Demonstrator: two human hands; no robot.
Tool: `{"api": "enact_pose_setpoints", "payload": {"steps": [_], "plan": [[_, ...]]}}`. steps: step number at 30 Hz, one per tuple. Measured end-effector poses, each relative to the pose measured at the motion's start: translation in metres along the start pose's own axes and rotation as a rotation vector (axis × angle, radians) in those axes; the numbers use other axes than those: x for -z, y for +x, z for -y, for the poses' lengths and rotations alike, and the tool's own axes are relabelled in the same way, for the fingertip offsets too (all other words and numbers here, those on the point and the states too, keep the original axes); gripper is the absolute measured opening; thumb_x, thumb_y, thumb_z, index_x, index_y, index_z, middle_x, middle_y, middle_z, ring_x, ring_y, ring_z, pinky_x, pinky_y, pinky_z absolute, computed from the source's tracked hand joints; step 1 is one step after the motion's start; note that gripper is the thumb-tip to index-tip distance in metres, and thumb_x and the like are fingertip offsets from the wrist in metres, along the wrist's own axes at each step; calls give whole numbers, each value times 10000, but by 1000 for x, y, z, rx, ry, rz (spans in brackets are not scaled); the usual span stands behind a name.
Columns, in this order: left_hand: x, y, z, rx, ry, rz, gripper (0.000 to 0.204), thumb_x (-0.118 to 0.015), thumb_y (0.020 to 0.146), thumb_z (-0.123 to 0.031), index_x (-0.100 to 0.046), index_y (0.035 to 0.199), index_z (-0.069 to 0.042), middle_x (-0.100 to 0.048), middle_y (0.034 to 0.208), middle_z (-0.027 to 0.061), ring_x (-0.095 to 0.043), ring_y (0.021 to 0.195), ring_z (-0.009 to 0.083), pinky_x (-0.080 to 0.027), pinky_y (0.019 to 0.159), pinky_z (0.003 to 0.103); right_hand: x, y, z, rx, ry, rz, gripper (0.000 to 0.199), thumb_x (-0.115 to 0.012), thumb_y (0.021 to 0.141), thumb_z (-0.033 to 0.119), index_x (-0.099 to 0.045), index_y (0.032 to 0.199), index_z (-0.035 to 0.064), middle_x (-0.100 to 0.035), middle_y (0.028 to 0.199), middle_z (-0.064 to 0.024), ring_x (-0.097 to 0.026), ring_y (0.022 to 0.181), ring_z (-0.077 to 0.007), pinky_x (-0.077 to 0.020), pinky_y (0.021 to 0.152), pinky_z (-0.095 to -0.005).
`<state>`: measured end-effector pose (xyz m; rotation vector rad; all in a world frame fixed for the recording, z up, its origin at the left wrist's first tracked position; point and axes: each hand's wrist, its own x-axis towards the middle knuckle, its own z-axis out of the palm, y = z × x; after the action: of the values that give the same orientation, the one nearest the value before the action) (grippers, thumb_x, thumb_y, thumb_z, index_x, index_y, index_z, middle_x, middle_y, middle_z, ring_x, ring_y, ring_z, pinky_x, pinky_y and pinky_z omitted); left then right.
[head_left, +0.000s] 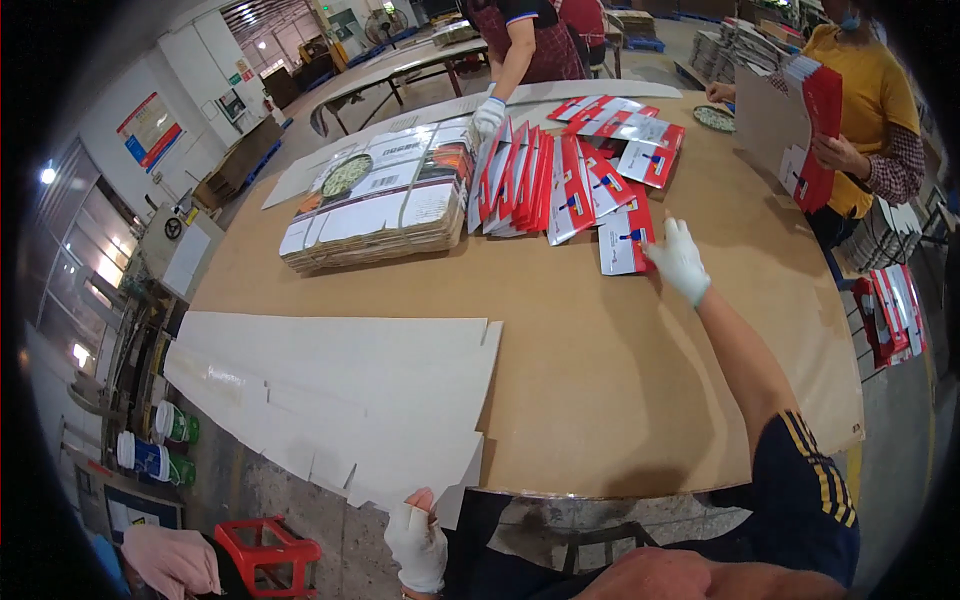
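Because the nearest flat red-and-white printed cardboard carton [620,243] lies to the right of the strapped bundle of flat white printed cardboard [385,205] and a little nearer the wearer, the white-gloved right hand [680,262] is much the closer of the two. That hand stands on the carton's right side, farther from the bundle, its fingers extended and spread, the thumb at or just beside the carton's edge; whether it touches cannot be made out, and no grasp shows. The carton's long axis seems to run away from the wearer, its far end under neighbouring cartons, so the hand comes at a long side.

Between this carton and the bundle, a leaning row of red-and-white cartons [518,185] fans out, and a co-worker's gloved hand [488,117] is at the bundle's far right corner. On the wearer's side of the bundle lies a large flat white cardboard sheet [330,385]. The left hand [415,545], gloved with bare fingertips, is by that sheet's near corner, well apart from the bundle, fingers curled; whether it grips the sheet cannot be told. Well to the bundle's right, a person in a yellow top [870,85] holds more red-and-white cardboard [822,110].
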<state>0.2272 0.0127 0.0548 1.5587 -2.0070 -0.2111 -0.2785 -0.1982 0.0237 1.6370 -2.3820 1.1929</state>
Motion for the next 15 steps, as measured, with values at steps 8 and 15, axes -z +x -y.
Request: {"api": "enact_pose_setpoints", "payload": {"steps": [8, 15], "plan": [[-36, -21, -118, -732, -312, 127, 224, -667, 779, -119, -693, 997, -77, -660, 886, 52, -647, 781, 208, -512, 641, 331, 121, -253, 134, 1190, 36, 619, 329, -586, 764, 241, -609, 1085, 172, -625, 1096, -13, -570, 1089, -213, -424, 942, -400], [-37, -3, -101, -562, 69, 424, 789, -775, 688, -371, -477, 1350, -62, -502, 1334, 177, -432, 1265, 400, -357, 1036, 489, 198, -280, 43, 390, 56, 511, 209, -649, 647, 53, -695, 824, 155, -654, 886, 14, -567, 1010, -230, -376, 943, -386]]}}
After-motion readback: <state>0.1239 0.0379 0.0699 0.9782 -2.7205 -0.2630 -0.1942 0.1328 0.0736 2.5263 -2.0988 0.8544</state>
